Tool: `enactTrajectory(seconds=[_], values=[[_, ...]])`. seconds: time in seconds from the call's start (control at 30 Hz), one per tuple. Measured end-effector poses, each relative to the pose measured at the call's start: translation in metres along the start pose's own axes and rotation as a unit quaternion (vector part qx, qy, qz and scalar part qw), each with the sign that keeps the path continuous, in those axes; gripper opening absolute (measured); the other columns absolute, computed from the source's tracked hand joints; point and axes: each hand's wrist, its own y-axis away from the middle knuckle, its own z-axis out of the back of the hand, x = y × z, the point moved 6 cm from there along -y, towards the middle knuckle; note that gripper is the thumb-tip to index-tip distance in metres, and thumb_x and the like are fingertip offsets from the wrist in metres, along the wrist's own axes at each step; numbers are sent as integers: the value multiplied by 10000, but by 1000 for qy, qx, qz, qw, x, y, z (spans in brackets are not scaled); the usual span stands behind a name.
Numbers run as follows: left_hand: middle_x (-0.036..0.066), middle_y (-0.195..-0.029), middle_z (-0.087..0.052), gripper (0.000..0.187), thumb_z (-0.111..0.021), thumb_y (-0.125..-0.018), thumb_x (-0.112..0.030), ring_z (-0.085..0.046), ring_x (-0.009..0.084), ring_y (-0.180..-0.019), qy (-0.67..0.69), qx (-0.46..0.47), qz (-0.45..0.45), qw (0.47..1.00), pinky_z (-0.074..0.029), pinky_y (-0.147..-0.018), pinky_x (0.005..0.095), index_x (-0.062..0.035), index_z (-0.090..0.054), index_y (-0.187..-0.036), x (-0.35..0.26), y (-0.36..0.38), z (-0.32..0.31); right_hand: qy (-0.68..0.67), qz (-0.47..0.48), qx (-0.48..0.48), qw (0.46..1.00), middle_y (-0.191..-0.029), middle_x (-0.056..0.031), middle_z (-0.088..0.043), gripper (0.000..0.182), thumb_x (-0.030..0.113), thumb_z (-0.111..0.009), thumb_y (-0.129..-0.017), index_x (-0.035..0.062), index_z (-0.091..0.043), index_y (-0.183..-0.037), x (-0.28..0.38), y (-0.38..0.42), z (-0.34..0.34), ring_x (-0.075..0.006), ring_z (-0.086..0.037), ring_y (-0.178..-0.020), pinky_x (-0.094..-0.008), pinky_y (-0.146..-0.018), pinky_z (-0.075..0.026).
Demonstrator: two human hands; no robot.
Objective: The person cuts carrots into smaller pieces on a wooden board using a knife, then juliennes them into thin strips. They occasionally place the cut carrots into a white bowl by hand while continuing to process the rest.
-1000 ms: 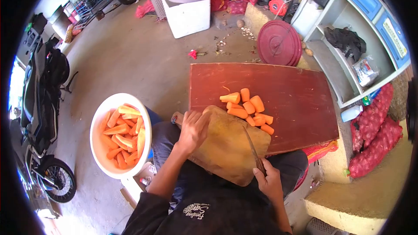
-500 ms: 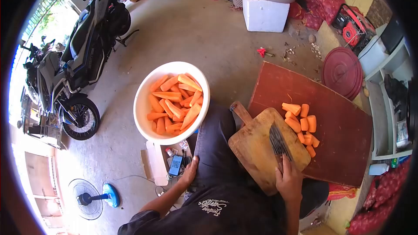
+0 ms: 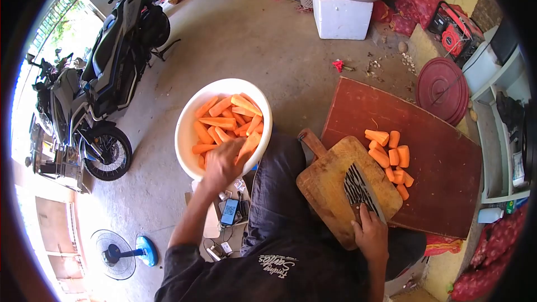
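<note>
My left hand (image 3: 225,162) reaches over the near rim of a white basin (image 3: 186,159) full of peeled carrots (image 3: 219,122). Its fingers are curled at the carrots, and what they hold, if anything, is hidden. A knife (image 3: 359,187) with a dark-patterned blade lies over the wooden cutting board (image 3: 324,184), its handle in my right hand (image 3: 370,232). The board rests tilted near my lap, its handle pointing up and left. Several cut carrot pieces (image 3: 393,156) are grouped beside it on the reddish-brown board (image 3: 430,190).
A phone (image 3: 229,211) sits in an open box below the basin. A blue fan (image 3: 146,250) stands lower left, a motorcycle (image 3: 109,78) further up. A white foam box (image 3: 341,17), red lid (image 3: 442,90) and shelf (image 3: 492,134) are at the upper right and right.
My left hand has moved up from beside my thigh into the basin. The knife has turned slightly on the board, still in my right hand.
</note>
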Motion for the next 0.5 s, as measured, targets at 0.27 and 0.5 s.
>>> enactTrajectory(seconds=[0.27,0.5], values=[[220,-1387,-645,620,-803,-901,-203,-568,447,-1335,-133,55,122,982,-486,-1139,549,-51,-640,-1479,191,-39,-83,6,-21,-8,1000,-1080,-202,-701,626,211,-803,-962,-1,-591,-1512,3,3,-4,-412,-715,-987,-518,-848,-591],[192,-1392,-610,653,-759,-880,-136,-572,432,-1316,-140,21,71,987,-517,-1081,586,-95,-593,-1510,206,-61,-91,24,-34,-6,999,-1100,-208,-695,610,191,-796,-958,-9,-603,-1501,2,2,-9,-417,-706,-1005,-522,-876,-582]])
